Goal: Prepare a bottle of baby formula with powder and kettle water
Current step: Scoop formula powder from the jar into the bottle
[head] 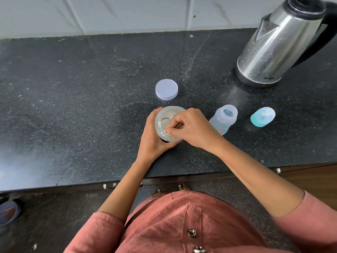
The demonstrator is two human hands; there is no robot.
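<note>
Left hand (152, 137): wrapped around the open powder jar (168, 123), holding it on the counter (73, 106). Right hand (191, 127): fingertips pinched together over the jar mouth; what they pinch is too small to tell. Jar: pale powder inside. Lid (166, 89): flat on the counter, just behind the jar. Bottle (224, 119): uncapped, right of the jar. Teal cap (262, 116): further right of the jar. Kettle (279, 44): steel, far right rear of the jar.

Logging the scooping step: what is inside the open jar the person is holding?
The jar holds pale powder, visible through its open mouth. The right hand pinches something at the near rim; its fingers hide whatever scoop it holds. The left hand covers the jar's lower side.
</note>
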